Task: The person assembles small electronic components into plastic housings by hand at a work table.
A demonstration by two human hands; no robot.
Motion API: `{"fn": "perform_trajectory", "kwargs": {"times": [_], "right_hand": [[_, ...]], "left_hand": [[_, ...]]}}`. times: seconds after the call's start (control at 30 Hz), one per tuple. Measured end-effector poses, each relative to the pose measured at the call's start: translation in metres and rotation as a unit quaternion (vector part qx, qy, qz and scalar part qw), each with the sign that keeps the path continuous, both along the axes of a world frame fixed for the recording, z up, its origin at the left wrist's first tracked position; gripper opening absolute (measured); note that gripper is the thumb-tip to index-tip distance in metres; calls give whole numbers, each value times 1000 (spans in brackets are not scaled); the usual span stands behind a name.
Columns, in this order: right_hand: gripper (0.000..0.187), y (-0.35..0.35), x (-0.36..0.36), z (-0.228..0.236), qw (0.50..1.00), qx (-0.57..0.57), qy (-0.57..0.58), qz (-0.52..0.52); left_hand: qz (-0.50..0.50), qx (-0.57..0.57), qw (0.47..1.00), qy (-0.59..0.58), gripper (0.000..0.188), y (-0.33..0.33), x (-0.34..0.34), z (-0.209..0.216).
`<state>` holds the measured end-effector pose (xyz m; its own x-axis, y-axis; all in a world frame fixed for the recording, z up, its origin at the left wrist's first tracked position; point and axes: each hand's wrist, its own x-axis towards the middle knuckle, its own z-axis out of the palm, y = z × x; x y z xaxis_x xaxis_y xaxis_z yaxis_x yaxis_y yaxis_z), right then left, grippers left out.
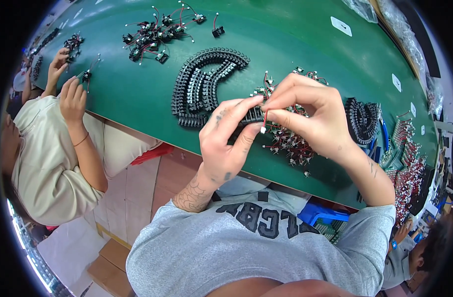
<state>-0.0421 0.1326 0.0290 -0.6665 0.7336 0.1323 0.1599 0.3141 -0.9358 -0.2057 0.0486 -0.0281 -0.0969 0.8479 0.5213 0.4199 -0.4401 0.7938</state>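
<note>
Above the green table (286, 44), my two hands meet. My left hand (224, 129) grips the end of a row of joined black plastic housings (252, 115) between fingers and thumb. My right hand (313, 111) is closed in a pinch at the end of that row, on a small part with a short red and black wire lead (265, 120). A white plug (263, 130) hangs from the lead; the part itself is mostly hidden by my fingertips. Beside my left hand, curved rows of black housings (179, 99) lie on the table. Below my right hand spreads a pile of small wired parts (298, 148).
A heap of black wired parts (155, 35) lies at the far left, with a single one (218, 31) nearby. To the right are more black strips (361, 121), blue-handled pliers (384, 131) and many wired boards (403, 163). A co-worker (58, 158) sits at the left.
</note>
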Motion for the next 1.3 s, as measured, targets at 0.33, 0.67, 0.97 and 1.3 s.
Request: {"fn": "perform_trajectory", "kwargs": {"times": [0.33, 0.67, 0.97, 1.3], "right_hand": [[12, 68, -52, 34, 997, 13, 35, -69], [19, 89, -1, -22, 927, 282, -176, 172], [18, 80, 4, -12, 907, 365, -189, 88], [11, 30, 7, 4, 994, -103, 24, -37]], "left_hand": [[-113, -176, 863, -460, 36, 1, 10, 3], [-133, -190, 841, -489, 37, 4, -2, -7], [-140, -202, 822, -513, 38, 11, 3, -9], [-118, -176, 869, -447, 35, 10, 8, -5]]}}
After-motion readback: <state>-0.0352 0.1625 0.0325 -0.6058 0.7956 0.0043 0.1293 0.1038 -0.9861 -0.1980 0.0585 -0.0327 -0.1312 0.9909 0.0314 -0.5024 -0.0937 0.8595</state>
